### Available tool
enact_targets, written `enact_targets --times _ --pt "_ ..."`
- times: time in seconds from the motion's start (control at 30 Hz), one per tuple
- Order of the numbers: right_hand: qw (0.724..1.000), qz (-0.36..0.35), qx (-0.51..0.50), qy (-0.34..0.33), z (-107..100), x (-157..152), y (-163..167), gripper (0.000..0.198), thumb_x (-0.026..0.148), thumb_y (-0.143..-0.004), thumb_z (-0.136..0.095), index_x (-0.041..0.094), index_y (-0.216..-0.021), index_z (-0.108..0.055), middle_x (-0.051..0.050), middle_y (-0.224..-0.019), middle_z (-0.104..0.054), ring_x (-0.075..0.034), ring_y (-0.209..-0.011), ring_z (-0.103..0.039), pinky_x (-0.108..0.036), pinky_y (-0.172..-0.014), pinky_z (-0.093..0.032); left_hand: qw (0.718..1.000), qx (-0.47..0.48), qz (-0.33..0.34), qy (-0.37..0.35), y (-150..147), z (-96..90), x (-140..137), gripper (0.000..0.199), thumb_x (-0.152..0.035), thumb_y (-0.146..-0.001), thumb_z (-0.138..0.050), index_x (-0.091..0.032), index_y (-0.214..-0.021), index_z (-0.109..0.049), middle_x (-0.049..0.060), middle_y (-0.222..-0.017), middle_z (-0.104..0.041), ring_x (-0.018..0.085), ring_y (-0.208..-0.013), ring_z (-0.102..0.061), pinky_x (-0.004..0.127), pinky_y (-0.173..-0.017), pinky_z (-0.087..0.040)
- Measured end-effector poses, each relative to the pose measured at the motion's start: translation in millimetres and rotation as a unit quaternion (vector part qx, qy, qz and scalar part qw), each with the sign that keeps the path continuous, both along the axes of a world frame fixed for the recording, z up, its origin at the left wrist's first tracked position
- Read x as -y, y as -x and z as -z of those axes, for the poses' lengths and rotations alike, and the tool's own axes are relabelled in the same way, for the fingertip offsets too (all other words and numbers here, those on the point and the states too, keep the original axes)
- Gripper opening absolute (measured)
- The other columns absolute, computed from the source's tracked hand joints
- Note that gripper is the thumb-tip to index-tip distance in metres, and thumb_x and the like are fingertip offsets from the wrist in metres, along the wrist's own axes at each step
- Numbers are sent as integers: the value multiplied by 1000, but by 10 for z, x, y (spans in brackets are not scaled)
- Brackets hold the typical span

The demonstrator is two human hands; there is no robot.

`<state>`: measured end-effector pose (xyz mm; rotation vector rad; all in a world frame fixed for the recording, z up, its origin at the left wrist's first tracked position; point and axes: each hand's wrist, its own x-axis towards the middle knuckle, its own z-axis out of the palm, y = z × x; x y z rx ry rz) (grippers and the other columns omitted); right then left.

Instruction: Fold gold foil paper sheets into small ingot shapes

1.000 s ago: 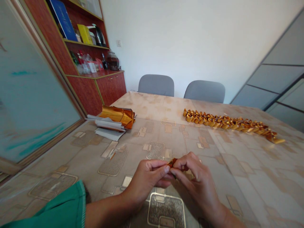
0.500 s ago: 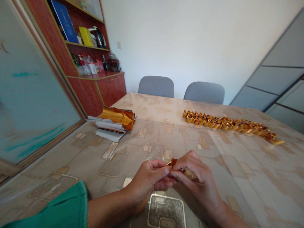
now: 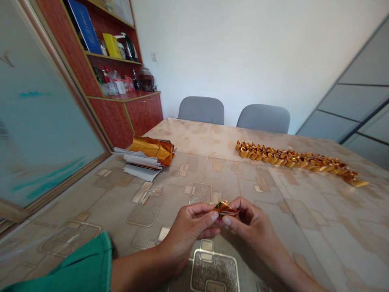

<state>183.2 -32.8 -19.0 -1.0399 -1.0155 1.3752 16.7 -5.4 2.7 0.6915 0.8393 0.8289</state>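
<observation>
A small folded piece of gold foil paper is held up over the near part of the table. My left hand pinches its left end between thumb and fingers. The right end sits between the thumb and curled fingers of my right hand. Far to the right lies a long double row of folded gold paper pieces, set close against one another. Gold foil sheets, loosely rolled, rest on the left of the table, with white and grey paper sheets in front of them.
A patterned cover lies over the table. Two grey chairs stand at its far side. A red-brown cabinet holding bottles, a kettle and boxes stands at the back left, behind a framed glass panel. Grey panels rise on the right.
My right hand has turned and its fingers have lowered to the paper's right end, so more of the folded gold piece shows. The left hand keeps its pinch.
</observation>
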Motion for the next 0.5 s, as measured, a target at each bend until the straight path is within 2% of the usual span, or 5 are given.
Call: enact_targets --times 0.17,0.33,0.5 --pt "999 -16 -45 16 -26 7 25 34 34 -71 -86 21 -78 -56 1 -72 -68 -13 -64 -62 -27 -60 -47 998 -31 41 -44 10 39 -22 36 -40 -64 -88 -11 -78 -73 5 -73 -74 11 -69 -68 19 -66 -53" --pt "1000 -9 16 20 -68 -15 -1 39 42 -68 -86 21 -75 -54 3 -65 -63 -13 -58 -60 -26 -55 -46 996 -39 78 -33 17 12 -76 40 -39 -57 -92 -10 -73 -69 6 -70 -74 11 -63 -67 20 -63 -52" --pt "997 -67 44 16 -108 -46 -75 42 47 -66 -86 20 -74 -55 3 -66 -62 -10 -55 -54 -25 -54 -42 994 -52 91 -26 16 -12 -73 41 -38 -56 -92 -10 -73 -68 6 -68 -72 11 -61 -67 19 -61 -51"
